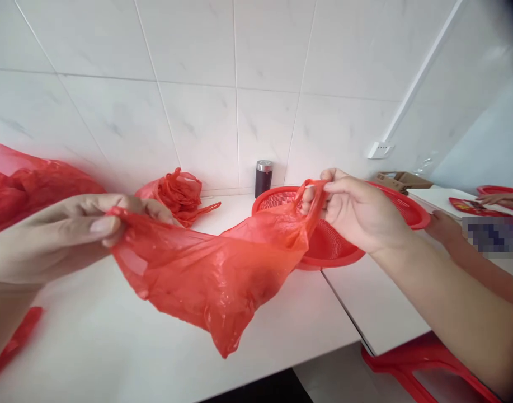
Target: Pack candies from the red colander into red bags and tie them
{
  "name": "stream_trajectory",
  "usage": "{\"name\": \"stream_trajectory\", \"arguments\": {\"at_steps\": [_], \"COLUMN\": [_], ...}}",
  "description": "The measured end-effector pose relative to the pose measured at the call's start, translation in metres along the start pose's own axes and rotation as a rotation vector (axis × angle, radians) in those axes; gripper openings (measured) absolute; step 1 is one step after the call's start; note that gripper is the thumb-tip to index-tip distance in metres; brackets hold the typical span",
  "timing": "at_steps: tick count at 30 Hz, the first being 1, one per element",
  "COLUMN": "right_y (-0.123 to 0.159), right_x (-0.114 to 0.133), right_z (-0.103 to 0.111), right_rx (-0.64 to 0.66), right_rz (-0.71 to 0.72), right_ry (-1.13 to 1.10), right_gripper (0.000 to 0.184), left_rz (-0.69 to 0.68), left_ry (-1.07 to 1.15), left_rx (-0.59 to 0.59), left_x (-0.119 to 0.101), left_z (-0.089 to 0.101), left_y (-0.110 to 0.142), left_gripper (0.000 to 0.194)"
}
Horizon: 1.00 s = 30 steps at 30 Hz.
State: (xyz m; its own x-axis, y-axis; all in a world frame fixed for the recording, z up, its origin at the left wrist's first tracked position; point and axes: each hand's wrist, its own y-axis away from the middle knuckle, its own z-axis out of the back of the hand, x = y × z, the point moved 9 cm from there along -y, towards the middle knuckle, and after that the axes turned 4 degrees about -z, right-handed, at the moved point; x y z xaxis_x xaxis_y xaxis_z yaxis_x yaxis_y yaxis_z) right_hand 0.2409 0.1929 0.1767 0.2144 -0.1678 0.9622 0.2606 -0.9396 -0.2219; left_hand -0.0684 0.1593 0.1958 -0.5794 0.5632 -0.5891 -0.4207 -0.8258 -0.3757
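A thin red plastic bag point(214, 274) hangs stretched between my two hands above the white table. My left hand point(84, 226) pinches its left top corner between thumb and fingers. On the other side my right hand point(351, 207) grips the bag's handle loops. The bag sags in the middle, its bottom corner pointing down. Behind my right hand lies a red mesh basket point(335, 263), partly covered by the bag and the hand. Beyond my left hand sits a bundle of crumpled red bags point(178, 193).
A large heap of red bags point(42, 173) lies at the far left. A dark tumbler point(263, 179) stands by the tiled wall. At the right are a co-worker's arm point(453, 238), a cardboard box point(396, 180) and a red plastic stool point(432, 364). A gap point(344, 308) separates two tables.
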Motion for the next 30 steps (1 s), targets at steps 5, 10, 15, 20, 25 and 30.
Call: {"name": "stream_trajectory", "arguments": {"at_steps": [5, 10, 15, 20, 25, 30], "right_y": [-0.005, -0.013, -0.016, -0.02, -0.014, -0.014], "right_x": [0.007, 0.014, 0.018, 0.019, 0.027, 0.023], "right_z": [-0.016, -0.036, -0.051, -0.054, -0.094, -0.159], "right_rx": [-0.021, 0.047, 0.122, 0.11, 0.206, 0.422], "right_rz": [0.082, 0.155, 0.206, 0.251, 0.356, 0.449], "right_ry": [-0.069, 0.033, 0.029, 0.099, 0.292, 0.429], "right_gripper": [0.019, 0.023, 0.023, 0.018, 0.011, 0.014], "left_rz": [0.216, 0.227, 0.214, 0.108, 0.268, 0.342], "left_ry": [0.824, 0.976, 1.133, 1.213, 0.975, 0.569], "left_rx": [-0.257, -0.186, -0.272, -0.243, 0.114, 0.286], "left_x": [0.025, 0.026, 0.034, 0.017, 0.006, -0.003], "left_z": [-0.014, -0.031, -0.032, -0.035, -0.068, -0.097], "left_y": [0.009, 0.005, 0.005, -0.006, -0.018, -0.021], "left_gripper": [0.027, 0.034, 0.029, 0.023, 0.041, 0.023]}}
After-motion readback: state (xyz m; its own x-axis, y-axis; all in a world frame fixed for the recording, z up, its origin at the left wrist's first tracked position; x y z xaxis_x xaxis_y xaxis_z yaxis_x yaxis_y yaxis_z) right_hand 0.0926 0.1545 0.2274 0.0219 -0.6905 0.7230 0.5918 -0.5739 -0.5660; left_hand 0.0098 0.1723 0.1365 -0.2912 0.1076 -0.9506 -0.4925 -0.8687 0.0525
